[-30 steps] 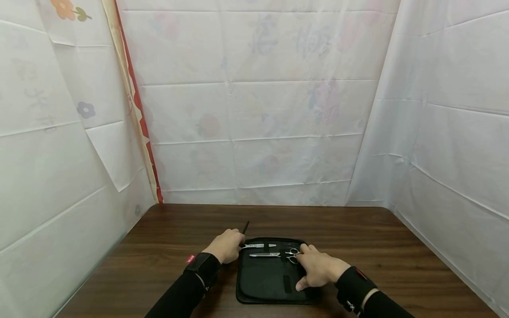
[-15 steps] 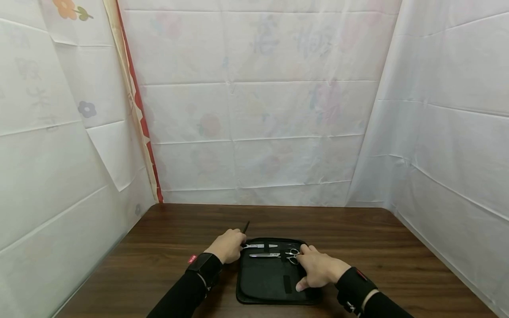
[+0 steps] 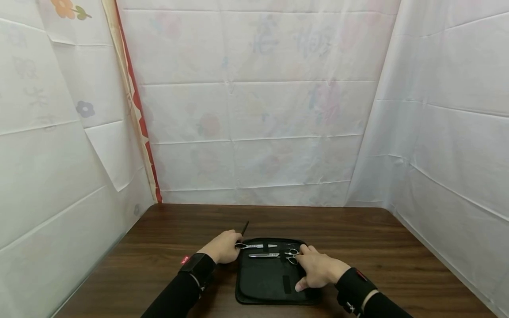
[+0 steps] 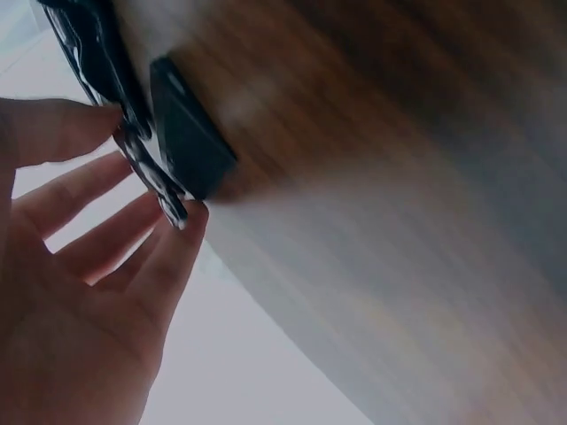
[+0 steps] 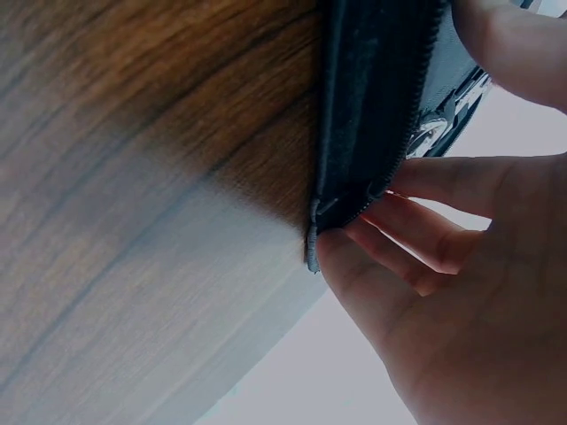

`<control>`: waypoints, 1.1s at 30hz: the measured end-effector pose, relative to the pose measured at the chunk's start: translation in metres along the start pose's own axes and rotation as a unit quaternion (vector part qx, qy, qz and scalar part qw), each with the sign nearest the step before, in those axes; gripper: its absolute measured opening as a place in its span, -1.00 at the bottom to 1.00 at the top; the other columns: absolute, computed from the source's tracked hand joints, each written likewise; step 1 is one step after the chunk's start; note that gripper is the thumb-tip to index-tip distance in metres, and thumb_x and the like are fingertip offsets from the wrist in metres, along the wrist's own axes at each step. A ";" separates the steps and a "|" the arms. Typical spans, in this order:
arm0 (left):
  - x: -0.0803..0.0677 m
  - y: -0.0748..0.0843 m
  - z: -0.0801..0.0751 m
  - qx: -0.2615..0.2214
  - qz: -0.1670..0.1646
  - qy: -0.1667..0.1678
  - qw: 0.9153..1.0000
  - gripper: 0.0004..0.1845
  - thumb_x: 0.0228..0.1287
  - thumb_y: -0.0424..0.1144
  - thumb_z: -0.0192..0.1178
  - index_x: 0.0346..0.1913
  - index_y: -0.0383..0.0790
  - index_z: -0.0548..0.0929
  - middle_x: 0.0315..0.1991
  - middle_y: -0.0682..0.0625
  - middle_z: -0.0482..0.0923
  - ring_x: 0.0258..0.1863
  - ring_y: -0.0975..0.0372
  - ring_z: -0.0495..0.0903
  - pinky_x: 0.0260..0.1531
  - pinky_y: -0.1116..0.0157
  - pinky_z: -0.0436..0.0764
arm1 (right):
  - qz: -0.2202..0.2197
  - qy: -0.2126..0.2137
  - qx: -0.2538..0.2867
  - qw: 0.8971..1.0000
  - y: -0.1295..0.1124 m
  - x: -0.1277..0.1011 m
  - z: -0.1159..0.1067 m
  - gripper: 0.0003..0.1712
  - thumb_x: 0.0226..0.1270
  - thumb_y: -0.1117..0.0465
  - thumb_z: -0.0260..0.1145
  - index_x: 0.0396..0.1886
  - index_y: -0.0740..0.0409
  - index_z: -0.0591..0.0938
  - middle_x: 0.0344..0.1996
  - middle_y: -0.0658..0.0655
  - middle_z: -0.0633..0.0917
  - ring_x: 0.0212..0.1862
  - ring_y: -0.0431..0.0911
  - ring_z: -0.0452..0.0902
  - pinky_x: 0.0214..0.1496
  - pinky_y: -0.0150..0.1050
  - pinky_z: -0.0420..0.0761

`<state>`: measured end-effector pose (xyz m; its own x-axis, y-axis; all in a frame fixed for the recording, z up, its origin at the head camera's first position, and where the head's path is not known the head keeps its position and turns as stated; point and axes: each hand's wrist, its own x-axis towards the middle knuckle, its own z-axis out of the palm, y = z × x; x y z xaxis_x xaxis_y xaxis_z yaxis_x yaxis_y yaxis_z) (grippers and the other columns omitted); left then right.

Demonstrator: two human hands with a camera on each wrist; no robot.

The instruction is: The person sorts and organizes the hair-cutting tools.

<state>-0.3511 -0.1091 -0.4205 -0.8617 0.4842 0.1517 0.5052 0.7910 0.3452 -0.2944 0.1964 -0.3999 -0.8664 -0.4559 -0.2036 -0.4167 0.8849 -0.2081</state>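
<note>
Left hand (image 3: 223,248) pinching upper scissors (image 3: 256,246) by handle at case (image 3: 270,282) left edge. Right hand (image 3: 316,269) lying flat, fingers relaxed, steadying case on desk (image 3: 381,247) near edge, likely against sliding.

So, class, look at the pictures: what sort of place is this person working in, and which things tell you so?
Probably a makeshift recording booth rather than a real workroom. White sheets with faint flower prints hang on three sides, closing in a bare wooden table where only a black tool case with scissors lies.

Open black case (image 3: 270,282), scissors (image 3: 256,246) inside
</note>
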 end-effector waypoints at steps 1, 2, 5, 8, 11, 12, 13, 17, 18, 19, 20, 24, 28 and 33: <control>0.000 -0.002 -0.001 -0.007 0.000 -0.004 1.000 -0.73 0.28 -0.48 0.24 0.03 -0.35 0.68 -0.11 -0.18 0.58 -0.11 0.00 0.59 -0.05 -0.01 0.59 | 0.000 -0.001 0.002 1.000 0.001 0.001 0.000 -0.15 0.11 -0.17 0.56 0.30 0.21 0.57 0.01 0.05 0.41 -0.01 -0.06 0.31 -0.04 -0.08 0.49; -0.001 -0.004 -0.001 -0.011 -0.001 -0.009 1.000 -0.71 0.26 -0.47 0.25 0.05 -0.35 0.68 -0.08 -0.18 0.58 -0.09 0.01 0.59 -0.05 -0.02 0.59 | -0.018 0.003 -0.007 1.000 0.013 0.009 0.010 -0.12 0.14 -0.19 0.54 0.34 0.20 0.54 0.05 0.07 0.41 0.02 -0.05 0.31 -0.01 -0.09 0.49; -0.002 -0.006 -0.004 -0.022 -0.005 -0.020 1.000 -0.65 0.24 -0.45 0.30 0.10 -0.33 0.66 -0.02 -0.20 0.57 -0.07 0.02 0.57 -0.04 -0.01 0.57 | -0.017 0.001 -0.001 1.000 0.016 0.010 0.011 -0.11 0.13 -0.22 0.53 0.34 0.20 0.53 0.07 0.08 0.42 0.05 -0.05 0.32 0.01 -0.07 0.50; -0.002 -0.008 -0.005 -0.021 -0.001 -0.020 1.000 -0.64 0.20 -0.45 0.32 0.09 -0.32 0.67 -0.03 -0.20 0.59 -0.09 0.05 0.56 -0.06 0.01 0.56 | -0.022 0.006 -0.004 1.000 0.014 0.009 0.011 -0.12 0.14 -0.20 0.53 0.34 0.20 0.54 0.08 0.09 0.41 0.05 -0.04 0.32 0.01 -0.07 0.50; -0.002 -0.009 -0.006 -0.015 0.005 -0.020 1.000 -0.65 0.18 -0.46 0.32 0.07 -0.32 0.67 -0.05 -0.19 0.61 -0.12 0.08 0.55 -0.10 0.04 0.55 | -0.002 0.005 0.001 1.000 -0.001 0.000 0.001 -0.15 0.11 -0.16 0.56 0.30 0.21 0.57 0.04 0.06 0.41 0.01 -0.05 0.32 -0.03 -0.08 0.50; -0.002 -0.009 -0.006 -0.013 0.005 -0.021 1.000 -0.65 0.19 -0.45 0.32 0.07 -0.32 0.67 -0.05 -0.19 0.61 -0.12 0.08 0.56 -0.10 0.05 0.56 | -0.003 0.006 -0.002 1.000 -0.002 -0.001 0.001 -0.15 0.11 -0.16 0.56 0.30 0.20 0.56 0.03 0.06 0.41 0.00 -0.05 0.31 -0.04 -0.09 0.50; -0.003 -0.009 -0.007 -0.013 0.005 -0.023 1.000 -0.65 0.19 -0.45 0.32 0.07 -0.32 0.67 -0.05 -0.19 0.61 -0.12 0.08 0.56 -0.09 0.05 0.56 | -0.002 0.007 -0.004 1.000 -0.002 -0.001 0.001 -0.15 0.11 -0.16 0.56 0.31 0.21 0.56 0.03 0.05 0.41 0.00 -0.06 0.31 -0.04 -0.10 0.49; -0.003 -0.008 -0.008 -0.016 -0.003 -0.029 0.999 -0.65 0.20 -0.46 0.32 0.08 -0.31 0.67 -0.03 -0.20 0.60 -0.10 0.06 0.55 -0.07 0.03 0.55 | 0.001 0.006 -0.005 1.000 0.000 0.000 0.002 -0.14 0.12 -0.16 0.56 0.31 0.22 0.56 0.02 0.04 0.41 0.00 -0.07 0.31 -0.03 -0.10 0.50; -0.003 -0.007 -0.008 -0.018 -0.006 -0.029 0.999 -0.65 0.20 -0.46 0.33 0.08 -0.32 0.67 -0.03 -0.20 0.60 -0.09 0.05 0.55 -0.05 0.02 0.55 | 0.002 0.006 -0.005 1.000 0.000 0.000 0.002 -0.14 0.12 -0.16 0.56 0.31 0.22 0.56 0.02 0.04 0.41 0.00 -0.07 0.30 -0.03 -0.10 0.49; -0.003 -0.006 -0.009 -0.018 -0.008 -0.030 0.999 -0.64 0.20 -0.46 0.33 0.08 -0.32 0.67 -0.02 -0.20 0.60 -0.07 0.04 0.56 -0.03 0.02 0.55 | 0.003 0.006 -0.004 1.000 0.000 0.000 0.002 -0.14 0.12 -0.15 0.56 0.31 0.22 0.56 0.02 0.04 0.41 -0.01 -0.07 0.30 -0.04 -0.10 0.49; -0.002 -0.005 -0.009 -0.017 -0.009 -0.030 0.999 -0.64 0.20 -0.46 0.33 0.09 -0.32 0.66 -0.01 -0.20 0.59 -0.05 0.02 0.56 -0.02 0.02 0.55 | 0.005 0.005 -0.003 1.000 0.000 0.000 0.001 -0.14 0.12 -0.15 0.56 0.32 0.22 0.56 0.02 0.04 0.41 -0.01 -0.07 0.30 -0.04 -0.10 0.49; -0.001 -0.003 -0.009 -0.008 -0.008 -0.028 1.000 -0.62 0.21 -0.45 0.33 0.11 -0.33 0.65 0.02 -0.20 0.59 0.04 -0.02 0.57 0.04 0.01 0.56 | 0.004 0.004 -0.002 1.000 -0.001 0.000 0.001 -0.14 0.12 -0.16 0.56 0.32 0.21 0.56 0.03 0.04 0.41 -0.01 -0.06 0.30 -0.05 -0.10 0.49; 0.000 -0.002 -0.009 0.000 -0.005 -0.031 1.000 -0.62 0.24 -0.44 0.33 0.13 -0.34 0.64 0.02 -0.20 0.59 0.07 -0.06 0.57 0.06 -0.01 0.56 | 0.002 0.004 0.000 1.000 -0.001 0.000 0.001 -0.15 0.12 -0.15 0.56 0.31 0.22 0.56 0.01 0.05 0.41 -0.01 -0.06 0.30 -0.03 -0.09 0.49; 0.001 -0.001 -0.009 0.004 -0.004 -0.029 1.000 -0.64 0.25 -0.44 0.33 0.12 -0.34 0.65 0.01 -0.20 0.59 0.07 -0.06 0.57 0.08 -0.02 0.56 | 0.003 0.004 0.001 1.000 -0.001 -0.001 0.000 -0.15 0.13 -0.15 0.56 0.31 0.23 0.56 0.00 0.04 0.41 -0.02 -0.07 0.29 -0.03 -0.09 0.48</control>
<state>-0.3525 -0.1130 -0.4124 -0.8612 0.4992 0.0954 0.4997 0.7975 0.3380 -0.2935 0.1959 -0.3997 -0.8711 -0.4501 -0.1965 -0.4113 0.8872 -0.2090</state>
